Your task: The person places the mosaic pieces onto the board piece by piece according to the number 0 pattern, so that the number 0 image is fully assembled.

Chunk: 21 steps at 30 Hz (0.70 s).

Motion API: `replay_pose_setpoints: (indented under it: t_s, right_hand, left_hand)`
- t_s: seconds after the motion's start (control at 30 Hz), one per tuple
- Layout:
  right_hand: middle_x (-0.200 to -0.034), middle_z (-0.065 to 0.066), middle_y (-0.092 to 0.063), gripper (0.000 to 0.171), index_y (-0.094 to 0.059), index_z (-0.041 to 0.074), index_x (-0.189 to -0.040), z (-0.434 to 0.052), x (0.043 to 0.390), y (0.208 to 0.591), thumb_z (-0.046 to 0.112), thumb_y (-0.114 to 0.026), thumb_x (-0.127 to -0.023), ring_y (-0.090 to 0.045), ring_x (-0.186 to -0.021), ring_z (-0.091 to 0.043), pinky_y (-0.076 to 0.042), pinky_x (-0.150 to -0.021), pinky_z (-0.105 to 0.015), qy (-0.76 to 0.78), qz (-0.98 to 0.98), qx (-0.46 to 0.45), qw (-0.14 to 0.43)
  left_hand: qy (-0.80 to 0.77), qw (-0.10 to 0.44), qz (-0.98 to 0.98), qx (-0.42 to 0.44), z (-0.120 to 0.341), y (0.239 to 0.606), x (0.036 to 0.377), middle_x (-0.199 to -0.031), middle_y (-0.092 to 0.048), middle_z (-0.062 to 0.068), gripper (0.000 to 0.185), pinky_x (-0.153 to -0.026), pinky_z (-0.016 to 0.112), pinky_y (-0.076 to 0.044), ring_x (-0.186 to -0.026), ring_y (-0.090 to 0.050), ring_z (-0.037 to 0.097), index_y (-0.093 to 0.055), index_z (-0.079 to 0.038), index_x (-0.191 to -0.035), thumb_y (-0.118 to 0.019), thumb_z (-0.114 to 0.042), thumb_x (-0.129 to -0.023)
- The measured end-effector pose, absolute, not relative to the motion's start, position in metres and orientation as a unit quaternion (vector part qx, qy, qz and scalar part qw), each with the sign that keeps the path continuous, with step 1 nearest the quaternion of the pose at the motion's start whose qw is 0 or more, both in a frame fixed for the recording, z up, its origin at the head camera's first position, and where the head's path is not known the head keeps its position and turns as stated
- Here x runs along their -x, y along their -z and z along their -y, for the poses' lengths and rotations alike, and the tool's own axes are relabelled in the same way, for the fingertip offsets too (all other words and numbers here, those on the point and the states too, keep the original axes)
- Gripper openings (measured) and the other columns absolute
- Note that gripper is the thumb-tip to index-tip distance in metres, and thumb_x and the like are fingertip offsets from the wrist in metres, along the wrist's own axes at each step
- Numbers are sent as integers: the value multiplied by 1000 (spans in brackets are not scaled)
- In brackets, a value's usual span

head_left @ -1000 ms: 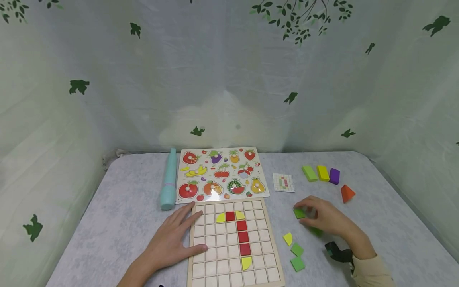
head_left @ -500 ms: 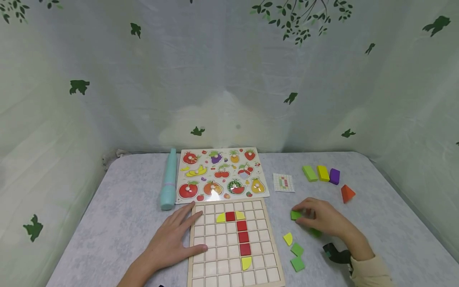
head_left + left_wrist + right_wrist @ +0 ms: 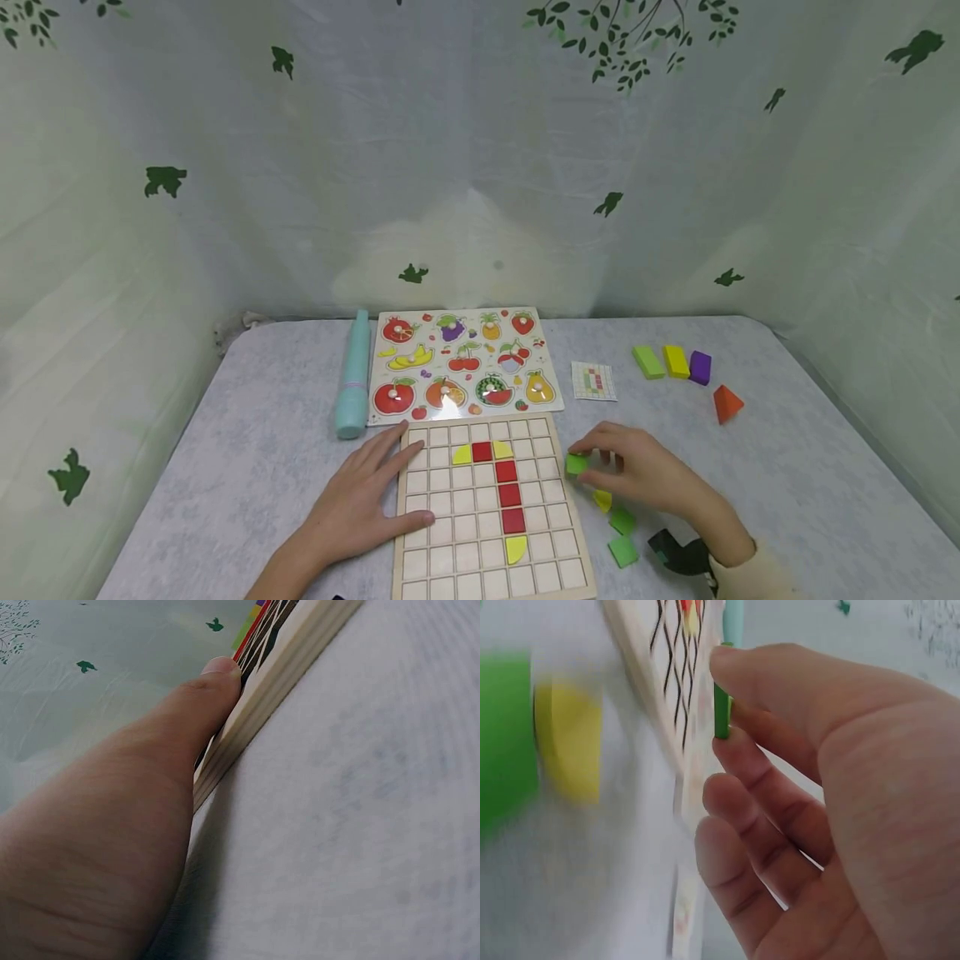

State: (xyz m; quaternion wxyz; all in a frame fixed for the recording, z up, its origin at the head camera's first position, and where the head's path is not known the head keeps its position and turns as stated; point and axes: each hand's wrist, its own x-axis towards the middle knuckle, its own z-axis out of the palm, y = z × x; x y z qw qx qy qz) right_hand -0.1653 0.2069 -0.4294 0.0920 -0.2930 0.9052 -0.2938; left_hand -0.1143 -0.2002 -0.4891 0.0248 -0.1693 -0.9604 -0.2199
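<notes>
Green tile (image 3: pixel 576 464): small, flat, pinched between thumb and forefinger of the right hand (image 3: pixel 637 473), held just off the right edge of the grid board (image 3: pixel 491 583), level with the board's upper rows. The right wrist view shows the same green tile (image 3: pixel 721 712) edge-on between thumb tip and forefinger, with the other fingers loosely curled beneath and holding nothing.

Grid board: wooden, square cells. A column of red tiles (image 3: pixel 508 495) runs down its middle, with yellow quarter-round pieces (image 3: pixel 462 455) flanking the top red tile and one more at the column's foot.

Left hand (image 3: pixel 358 507): flat, fingers straight and spread, resting on the table with fingertips over the board's left edge. In the left wrist view the thumb (image 3: pixel 210 690) presses against the board's side; nothing is gripped.

Right of the board, just below the right hand: a yellow piece (image 3: pixel 602 500) and two loose green tiles (image 3: pixel 622 537).

Beyond the board's far edge: fruit puzzle (image 3: pixel 463 364), touching or nearly so. Left of that puzzle lies a teal tube (image 3: pixel 354 377). Right of it lies a small pattern card (image 3: pixel 593 381).

Far right of the board, well apart: green, yellow and purple blocks (image 3: pixel 672 362) in a row, and an orange wedge (image 3: pixel 726 403) nearer the table (image 3: pixel 247 433) edge.
</notes>
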Motion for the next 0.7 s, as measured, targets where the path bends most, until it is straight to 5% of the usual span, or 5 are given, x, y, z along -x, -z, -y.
replay_pose_setpoints:
  t_s: [0.7]
  right_hand:
    - [-103, 20, -63, 24, -75, 28, -116, -128, 112, 444, 39, -75, -95, -55, -84, 2, -49, -75, -13, 296, -859, 412, 72]
  left_hand:
    - [217, 26, 961, 170, 200, 489, 114, -167, -34, 5, 97, -116, 60, -38, -149, -35, 30, -52, -22, -153, -63, -83, -78]
